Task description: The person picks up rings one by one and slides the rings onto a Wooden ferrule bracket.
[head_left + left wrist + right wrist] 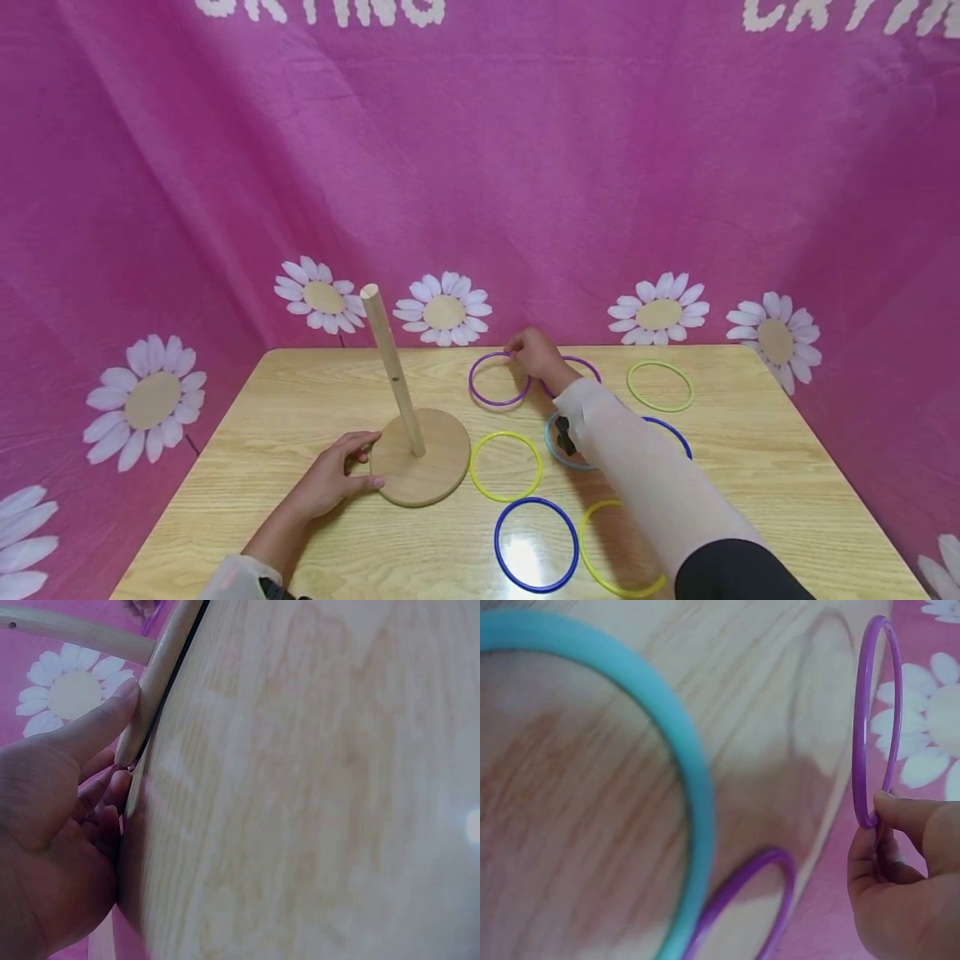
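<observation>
A wooden peg stand has an upright post [393,375] on a round base [442,479]. My left hand [333,475] holds the left edge of that base. In the left wrist view the thumb [105,724] lies over the rim, with curled fingers low beside it. At the back of the table, my right hand [536,354] pinches a purple ring [861,735] between thumb and fingertips. The right wrist view shows this ring raised above the tabletop, its shadow below. A second purple ring [588,364] lies partly behind the right wrist.
Around the right forearm lie a light blue ring [547,442], a blue ring [684,442] and a yellow ring [582,546]. Another yellow ring [539,467] lies beside the base, with a blue ring [497,546] in front. A lime ring [660,363] lies back right. A pink curtain [525,183] hangs behind.
</observation>
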Available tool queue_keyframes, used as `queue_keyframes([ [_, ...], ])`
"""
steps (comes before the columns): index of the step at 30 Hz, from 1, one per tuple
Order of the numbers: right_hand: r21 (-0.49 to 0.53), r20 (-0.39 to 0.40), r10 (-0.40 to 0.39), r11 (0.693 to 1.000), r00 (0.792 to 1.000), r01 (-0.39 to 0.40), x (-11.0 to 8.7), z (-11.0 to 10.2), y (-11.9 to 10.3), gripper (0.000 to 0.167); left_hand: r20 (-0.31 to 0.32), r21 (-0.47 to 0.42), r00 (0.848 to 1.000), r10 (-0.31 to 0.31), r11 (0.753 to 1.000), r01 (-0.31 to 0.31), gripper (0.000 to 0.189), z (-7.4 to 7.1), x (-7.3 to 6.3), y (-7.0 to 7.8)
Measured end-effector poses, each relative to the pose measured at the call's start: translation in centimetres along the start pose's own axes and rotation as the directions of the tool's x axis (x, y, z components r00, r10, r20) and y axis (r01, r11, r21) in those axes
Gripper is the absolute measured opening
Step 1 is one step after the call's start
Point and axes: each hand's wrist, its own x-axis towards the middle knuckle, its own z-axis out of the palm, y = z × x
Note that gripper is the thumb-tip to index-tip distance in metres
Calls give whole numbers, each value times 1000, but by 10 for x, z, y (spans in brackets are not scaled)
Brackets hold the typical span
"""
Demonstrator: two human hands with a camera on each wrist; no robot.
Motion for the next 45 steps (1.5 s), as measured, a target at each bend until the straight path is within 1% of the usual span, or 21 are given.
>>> queue_keyframes([
  [5,-2,22,-38,999,999,38,1,-6,-12,18,5,7,1000,-12,1000,12,74,-1,1,-1],
  [10,0,40,-48,999,998,48,-2,-16,-30,17,10,1,1000,-13,1000,13,74,-1,1,-2],
  [14,24,57,-42,999,997,41,-3,-27,-44,17,13,-12,1000,-14,1000,15,74,-2,1,-2],
  [18,48,54,-66,997,996,63,-5,-39,-59,20,7,-29,1000,-16,999,16,73,-2,2,-2],
  [24,45,59,-77,996,995,75,-9,-55,-78,21,13,-24,1000,-15,1000,15,73,-1,3,-2],
  [28,53,40,-92,995,995,89,-11,-67,-93,21,14,-19,1000,-8,1000,8,73,-2,1,-2],
  [34,64,5,-120,991,993,120,-15,-84,-123,18,13,-26,1000,7,1000,-7,73,-2,0,-2],
  [38,90,-14,-139,986,990,140,-17,-97,-144,17,18,-29,1000,11,1000,-10,73,-2,0,-2],
  [45,167,-55,-156,972,986,163,-21,-120,-180,17,16,-23,1000,3,1000,-2,72,-2,0,-1],
])
